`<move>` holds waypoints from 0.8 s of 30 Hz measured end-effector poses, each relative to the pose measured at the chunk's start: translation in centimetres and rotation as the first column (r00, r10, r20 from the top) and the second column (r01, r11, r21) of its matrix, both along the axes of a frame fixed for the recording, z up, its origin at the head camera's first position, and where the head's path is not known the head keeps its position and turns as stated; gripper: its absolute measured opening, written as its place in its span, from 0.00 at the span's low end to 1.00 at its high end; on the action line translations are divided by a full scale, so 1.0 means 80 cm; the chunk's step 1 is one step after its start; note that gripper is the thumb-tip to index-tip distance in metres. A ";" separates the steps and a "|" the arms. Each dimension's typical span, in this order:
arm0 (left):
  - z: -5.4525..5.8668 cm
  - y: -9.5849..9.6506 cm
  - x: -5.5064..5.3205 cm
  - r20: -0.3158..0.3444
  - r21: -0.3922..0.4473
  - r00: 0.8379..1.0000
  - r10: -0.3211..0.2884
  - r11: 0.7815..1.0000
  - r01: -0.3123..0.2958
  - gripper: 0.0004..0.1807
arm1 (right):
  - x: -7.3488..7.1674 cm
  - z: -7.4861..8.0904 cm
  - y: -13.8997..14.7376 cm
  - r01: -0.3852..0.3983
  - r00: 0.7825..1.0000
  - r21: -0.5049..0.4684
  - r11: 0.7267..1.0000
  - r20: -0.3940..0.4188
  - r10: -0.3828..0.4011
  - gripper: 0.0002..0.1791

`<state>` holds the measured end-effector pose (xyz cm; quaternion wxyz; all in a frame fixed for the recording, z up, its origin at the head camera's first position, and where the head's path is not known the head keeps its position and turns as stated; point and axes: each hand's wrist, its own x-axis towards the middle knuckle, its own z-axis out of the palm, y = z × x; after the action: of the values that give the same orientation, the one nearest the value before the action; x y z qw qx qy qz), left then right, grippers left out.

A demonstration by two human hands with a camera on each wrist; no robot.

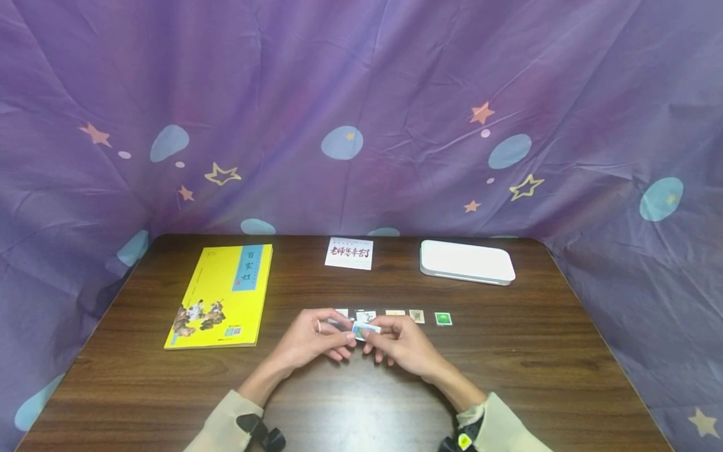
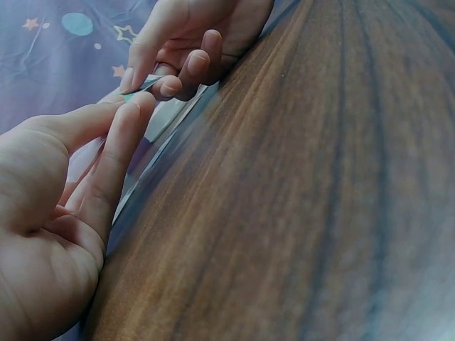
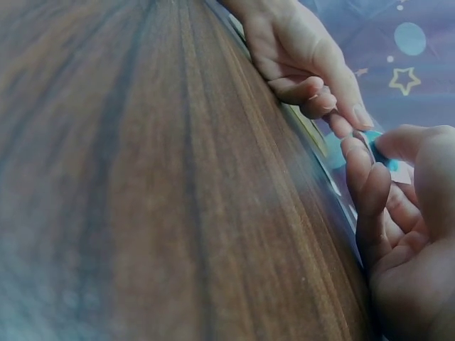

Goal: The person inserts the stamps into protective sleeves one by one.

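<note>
Just above the middle of the table, a small blue-and-green postage stamp (image 1: 364, 329) with a pale border is held between both hands. The left hand (image 1: 313, 339) pinches its left edge between thumb and fingers. My right hand (image 1: 409, 348) grips the other side, its thumb lying across the face of the stamp. Behind the hands runs a row of stamps on the tabletop: a green one (image 1: 443, 319), a tan one (image 1: 417, 316), a pale one (image 1: 395, 312) and a black-and-white one (image 1: 367, 316). Fingers partly cover the row's left end.
A yellow book (image 1: 226, 301) lies at the left of the brown table (image 1: 508, 376). Toward the back edge are a white card with red writing (image 1: 349, 253) and, farther right, a white flat case (image 1: 467, 261). A purple curtain (image 1: 395, 81) surrounds the table's back and sides.
</note>
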<state>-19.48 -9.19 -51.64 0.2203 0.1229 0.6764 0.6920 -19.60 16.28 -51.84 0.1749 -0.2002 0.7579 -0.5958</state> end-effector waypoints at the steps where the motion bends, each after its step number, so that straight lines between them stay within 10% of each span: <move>1: 0.000 0.000 0.000 0.000 -0.001 1.000 0.000 1.000 0.000 0.18 | 0.000 0.000 0.000 -0.002 1.000 -0.002 1.000 0.000 0.002 0.10; 24: 0.003 -0.002 0.001 0.004 0.008 1.000 -0.027 1.000 0.027 0.23 | 0.001 0.000 0.001 -0.018 1.000 0.030 0.999 -0.007 0.018 0.09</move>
<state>-19.42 -9.39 -51.42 0.2304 0.1316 0.6714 0.6920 -19.51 16.37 -51.85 0.1805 -0.2065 0.7656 -0.5819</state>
